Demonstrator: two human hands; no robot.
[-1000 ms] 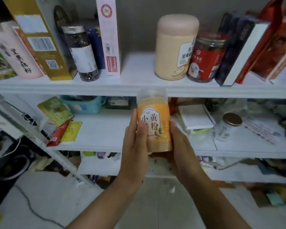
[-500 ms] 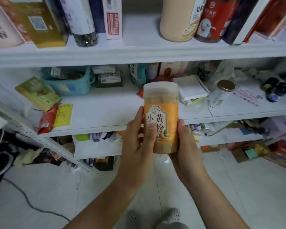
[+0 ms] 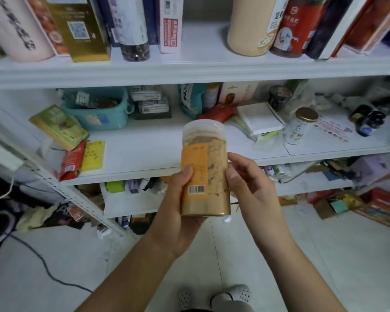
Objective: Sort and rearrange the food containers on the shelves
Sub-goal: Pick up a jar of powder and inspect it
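Jar (image 3: 204,167), one, between two hands (image 3: 178,212)

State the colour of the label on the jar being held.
Orange label on the jar; head view.

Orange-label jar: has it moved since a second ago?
Yes. The jar turned, barcode now facing camera, and sits lower: across the middle shelf's front edge, no longer reaching the upper shelf.
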